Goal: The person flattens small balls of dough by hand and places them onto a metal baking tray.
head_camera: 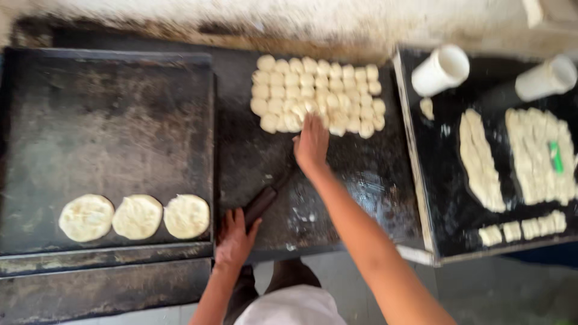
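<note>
My right hand reaches to the near edge of the cluster of dough balls at the far side of the dark work surface, fingers together on the nearest pieces; blur hides any pinch. My left hand, at the near edge, wraps the dark rolling pin. Three flattened rounds lie along the left tray's near edge.
</note>
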